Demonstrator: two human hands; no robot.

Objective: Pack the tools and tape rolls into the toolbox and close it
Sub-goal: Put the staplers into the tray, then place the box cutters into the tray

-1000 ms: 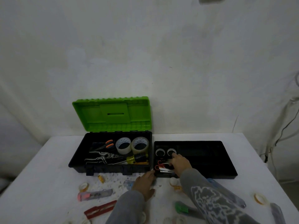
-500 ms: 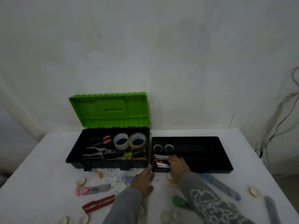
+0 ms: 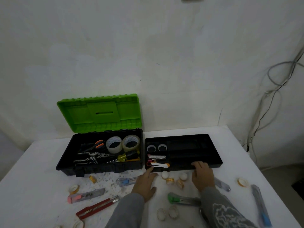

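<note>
The black toolbox (image 3: 65, 163) stands open, its green lid (image 3: 100, 112) leaning against the wall. Inside lie scissors (image 3: 97, 144), pliers (image 3: 92, 157), a yellow screwdriver (image 3: 125, 157) and two clear tape rolls (image 3: 122, 143). To its right sits the black tray (image 3: 212, 145) with two small rolls (image 3: 157, 147) and several small tools (image 3: 158, 161) in its left compartments. My left hand (image 3: 144, 183) lies flat on the table, fingertips touching the tray's front left corner. My right hand (image 3: 203, 176) rests its fingers on the tray's front rim. Neither holds anything.
Loose on the white table (image 3: 41, 186): small gold tape rolls (image 3: 174, 179), a pink cutter (image 3: 85, 195), a red tool (image 3: 97, 207), a green cutter (image 3: 182, 199), a blue screwdriver (image 3: 126, 181), a grey-blue cutter (image 3: 261, 206). Cables (image 3: 263, 109) hang at right.
My right hand left the tray's left compartments and moved right to the front rim. My left hand shifted up to the tray's front left corner. The view tilted down slightly.
</note>
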